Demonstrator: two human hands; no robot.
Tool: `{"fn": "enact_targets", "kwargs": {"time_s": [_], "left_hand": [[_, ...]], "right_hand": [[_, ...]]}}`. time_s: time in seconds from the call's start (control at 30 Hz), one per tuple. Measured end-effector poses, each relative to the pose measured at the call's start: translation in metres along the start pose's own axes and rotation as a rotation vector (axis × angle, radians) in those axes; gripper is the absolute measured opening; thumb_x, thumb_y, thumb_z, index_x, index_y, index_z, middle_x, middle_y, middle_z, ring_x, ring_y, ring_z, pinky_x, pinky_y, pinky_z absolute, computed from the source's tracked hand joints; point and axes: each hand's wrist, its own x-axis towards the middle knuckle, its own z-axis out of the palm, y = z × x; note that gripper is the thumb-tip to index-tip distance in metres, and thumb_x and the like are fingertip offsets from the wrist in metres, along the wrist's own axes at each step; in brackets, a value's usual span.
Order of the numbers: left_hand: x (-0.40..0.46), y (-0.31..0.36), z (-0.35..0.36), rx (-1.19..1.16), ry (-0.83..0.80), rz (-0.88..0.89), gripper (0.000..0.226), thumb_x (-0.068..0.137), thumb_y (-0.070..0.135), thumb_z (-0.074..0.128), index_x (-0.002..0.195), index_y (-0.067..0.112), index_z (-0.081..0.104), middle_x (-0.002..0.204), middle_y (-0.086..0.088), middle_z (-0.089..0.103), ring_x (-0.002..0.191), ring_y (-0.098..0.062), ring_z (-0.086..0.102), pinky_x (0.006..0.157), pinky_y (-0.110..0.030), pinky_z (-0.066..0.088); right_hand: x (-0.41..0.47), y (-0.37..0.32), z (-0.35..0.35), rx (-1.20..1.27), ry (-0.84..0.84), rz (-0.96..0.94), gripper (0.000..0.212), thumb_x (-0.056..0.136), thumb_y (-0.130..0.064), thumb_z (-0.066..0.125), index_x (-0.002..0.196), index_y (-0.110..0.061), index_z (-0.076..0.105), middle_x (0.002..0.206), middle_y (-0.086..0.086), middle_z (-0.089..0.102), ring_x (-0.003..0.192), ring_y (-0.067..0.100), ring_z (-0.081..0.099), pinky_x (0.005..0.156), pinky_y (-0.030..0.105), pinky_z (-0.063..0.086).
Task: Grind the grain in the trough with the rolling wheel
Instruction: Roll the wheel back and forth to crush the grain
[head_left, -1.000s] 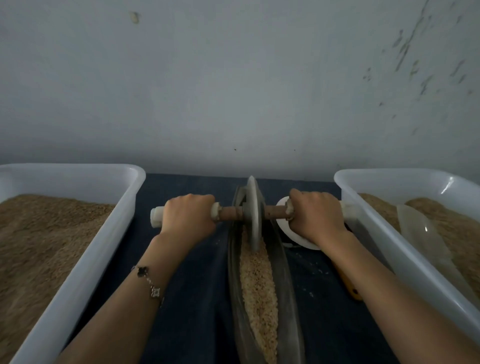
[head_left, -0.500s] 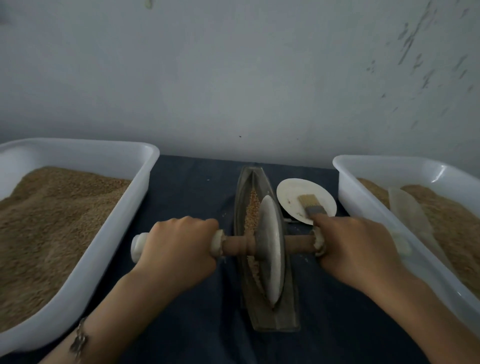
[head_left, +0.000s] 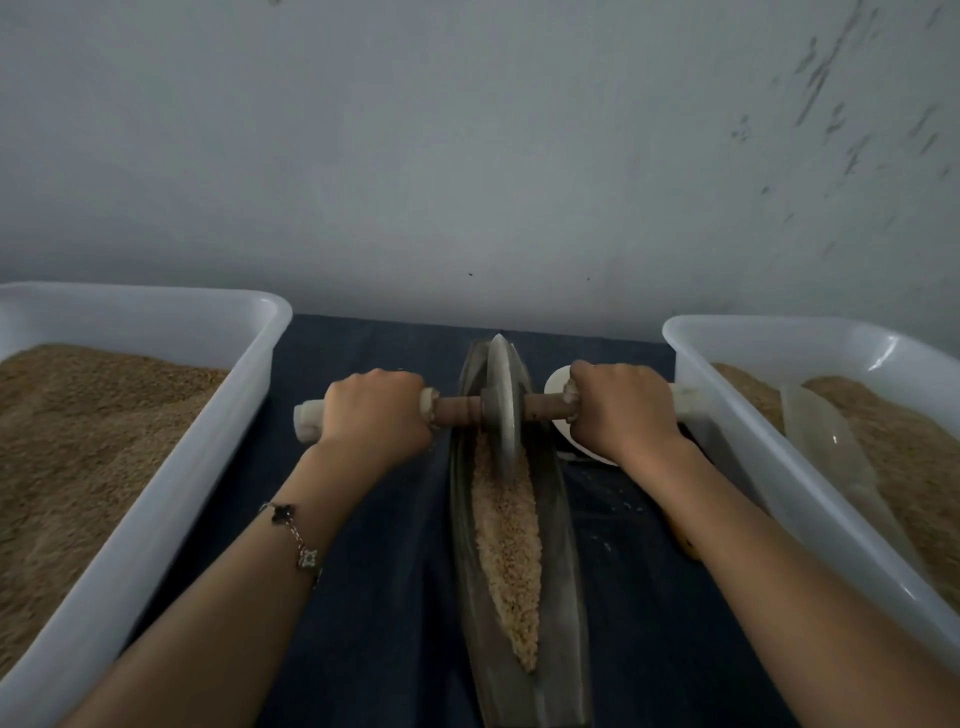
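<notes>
A long boat-shaped metal trough (head_left: 563, 545) lies on the dark cloth, running away from me. Pale crushed grain (head_left: 506, 545) fills its groove. The grey metal rolling wheel (head_left: 503, 402) stands upright at the trough's far end, on a wooden axle (head_left: 457, 409) with white-wrapped handles. My left hand (head_left: 376, 413) grips the left handle and my right hand (head_left: 621, 410) grips the right handle, both arms stretched forward.
A white plastic tub (head_left: 156, 499) of brown grain stands on the left; another white tub (head_left: 810, 483) with grain and a clear scoop (head_left: 831, 441) stands on the right. A white plate (head_left: 558, 384) lies partly hidden behind my right hand. A grey wall rises just beyond.
The wheel has rolled from the trough's near end back to its far end, with both hands pushing forward on the handles. The grain behind the wheel is uncovered again.
</notes>
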Motion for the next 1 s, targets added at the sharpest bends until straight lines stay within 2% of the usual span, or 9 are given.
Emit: {"fn": "enact_targets", "kwargs": {"time_s": [0.07,0.2,0.27,0.4,0.5,0.7,0.9,1.0], "left_hand": [[0.001,0.001,0.001,0.028,0.032,0.008,0.014,0.077,0.031,0.056,0.070,0.029,0.045,0.067,0.009,0.047,0.057,-0.010,0.041,0.060,-0.030,0.033],[-0.014,0.003,0.000,0.050,0.064,0.018,0.015,0.081,0.029,0.054,0.073,0.028,0.042,0.065,0.009,0.042,0.058,-0.010,0.038,0.058,-0.030,0.030],[-0.028,0.003,-0.001,0.037,0.062,0.018,0.014,0.081,0.028,0.054,0.076,0.027,0.041,0.064,0.010,0.039,0.058,-0.010,0.037,0.058,-0.029,0.029],[-0.062,-0.002,-0.006,0.002,-0.021,0.029,0.015,0.082,0.030,0.053,0.073,0.029,0.041,0.067,0.011,0.044,0.059,-0.008,0.040,0.057,-0.028,0.029],[-0.091,-0.006,-0.018,0.005,-0.085,0.054,0.022,0.080,0.031,0.053,0.067,0.029,0.036,0.068,0.011,0.046,0.057,-0.005,0.040,0.050,-0.024,0.025],[-0.125,-0.003,-0.039,0.080,0.031,0.092,0.025,0.081,0.036,0.049,0.068,0.032,0.029,0.067,0.012,0.043,0.053,-0.003,0.034,0.046,-0.022,0.017],[-0.102,0.004,-0.023,0.083,0.046,0.035,0.015,0.080,0.033,0.051,0.074,0.031,0.037,0.065,0.012,0.040,0.059,-0.008,0.038,0.049,-0.024,0.020],[-0.068,0.006,-0.012,0.045,0.013,-0.006,0.010,0.078,0.032,0.054,0.075,0.031,0.044,0.066,0.011,0.041,0.065,-0.012,0.042,0.059,-0.028,0.029]], "right_hand": [[-0.003,0.001,0.005,0.008,0.043,0.011,0.012,0.070,-0.022,0.058,0.079,-0.022,0.050,0.075,-0.002,0.062,0.070,0.024,0.059,0.057,0.029,0.026],[-0.019,-0.001,0.004,-0.003,0.139,0.011,0.012,0.069,-0.017,0.063,0.073,-0.016,0.052,0.065,0.005,0.061,0.055,0.024,0.046,0.052,0.030,0.028],[-0.028,-0.005,-0.004,-0.026,0.190,-0.022,0.014,0.067,-0.011,0.068,0.070,-0.012,0.054,0.060,0.007,0.059,0.052,0.026,0.049,0.050,0.030,0.032],[-0.059,-0.013,-0.034,-0.042,0.235,-0.121,0.027,0.053,-0.007,0.079,0.062,-0.010,0.054,0.052,0.008,0.056,0.044,0.027,0.049,0.046,0.029,0.030],[-0.088,-0.015,-0.056,-0.029,0.230,-0.138,0.034,0.044,-0.007,0.081,0.059,-0.013,0.052,0.050,0.003,0.053,0.043,0.024,0.049,0.045,0.026,0.026],[-0.118,-0.009,-0.072,0.015,0.261,-0.124,0.030,0.045,-0.009,0.081,0.071,-0.011,0.066,0.054,0.001,0.056,0.044,0.022,0.051,0.047,0.024,0.023],[-0.102,-0.008,-0.042,0.036,0.278,-0.103,0.031,0.043,-0.009,0.082,0.064,-0.011,0.059,0.049,0.003,0.053,0.040,0.024,0.048,0.041,0.025,0.031],[-0.072,-0.007,-0.021,0.014,0.254,-0.068,0.033,0.047,-0.013,0.082,0.058,-0.014,0.051,0.047,0.003,0.052,0.039,0.024,0.046,0.045,0.024,0.024]]}}
